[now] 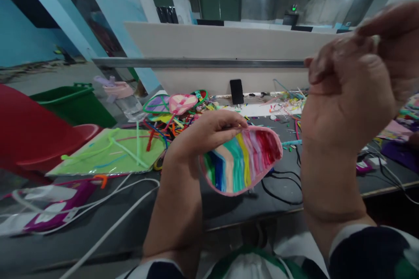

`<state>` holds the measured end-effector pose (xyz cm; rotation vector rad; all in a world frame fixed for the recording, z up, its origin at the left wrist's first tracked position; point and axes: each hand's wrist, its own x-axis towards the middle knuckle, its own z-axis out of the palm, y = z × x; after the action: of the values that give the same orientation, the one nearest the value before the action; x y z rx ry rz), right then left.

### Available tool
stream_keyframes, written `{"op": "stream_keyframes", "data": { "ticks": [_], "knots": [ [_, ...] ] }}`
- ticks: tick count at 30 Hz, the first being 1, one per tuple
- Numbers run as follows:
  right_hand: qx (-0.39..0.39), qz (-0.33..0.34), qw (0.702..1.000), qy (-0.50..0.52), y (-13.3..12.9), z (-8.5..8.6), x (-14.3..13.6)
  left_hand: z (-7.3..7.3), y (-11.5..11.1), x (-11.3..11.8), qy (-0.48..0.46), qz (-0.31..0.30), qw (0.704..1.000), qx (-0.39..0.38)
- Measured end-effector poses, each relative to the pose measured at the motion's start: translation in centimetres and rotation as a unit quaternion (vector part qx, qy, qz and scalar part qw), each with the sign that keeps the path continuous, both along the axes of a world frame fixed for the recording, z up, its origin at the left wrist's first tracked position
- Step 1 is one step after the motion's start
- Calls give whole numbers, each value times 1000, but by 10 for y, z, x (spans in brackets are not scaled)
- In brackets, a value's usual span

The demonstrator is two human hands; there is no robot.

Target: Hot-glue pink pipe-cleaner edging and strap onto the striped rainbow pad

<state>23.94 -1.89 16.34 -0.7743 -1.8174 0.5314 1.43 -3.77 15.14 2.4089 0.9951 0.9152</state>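
Well, the left hand (212, 130) has its thumb & fingers pinched on the top edge of a flat, rainbow-striped, pink-rimmed craft piece (237, 165), so that grip is together on it. The piece is up in the air over the dark grey table (229, 212), below & to the R of those fingers. Its long way goes abt L to R, w/ the red end up a bit. The right hand (356, 83) is up high on the R, well apart from it, so the left hand is nearer. Its fingers are bent but blurry; can't tell if it holds smth. A light-blue fuzzy stick (291, 142) pokes out b/w the red end & the R wrist; can't tell if it's stuck on.
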Motion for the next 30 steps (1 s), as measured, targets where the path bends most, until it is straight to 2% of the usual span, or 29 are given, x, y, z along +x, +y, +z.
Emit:
{"op": "stream_keyframes", "data": {
  "ticks": [2,5,8,11,13,17,19,22,26,30],
  "knots": [
    [-28,25,999,7,-12,-7,-2,-2,-11,-2,27,-16,999,-1],
    [-81,76,994,11,-40,-31,-8,-14,-33,-14,51,-49,997,-26],
    [-158,126,979,0,-67,-67,-12,-34,-59,-28,66,-81,992,-74],
    [-234,126,964,-12,-91,-107,-14,-52,-77,-38,89,-126,978,-138],
    [-307,130,943,-8,-106,-131,-16,-61,-82,-40,98,-153,969,-169],
    [-463,162,868,71,-127,-165,-21,-76,-78,-36,118,-205,949,-209],
    [-503,163,842,113,-132,-176,-23,-83,-72,-32,127,-227,937,-232],
    [-528,161,817,169,-132,-185,-26,-91,-67,-26,114,-246,928,-256],
    [-566,171,766,253,-130,-188,-26,-93,-68,-20,92,-247,928,-264],
    [-594,216,723,279,-133,-191,-27,-94,-70,-17,108,-256,921,-271]
  ]
}}
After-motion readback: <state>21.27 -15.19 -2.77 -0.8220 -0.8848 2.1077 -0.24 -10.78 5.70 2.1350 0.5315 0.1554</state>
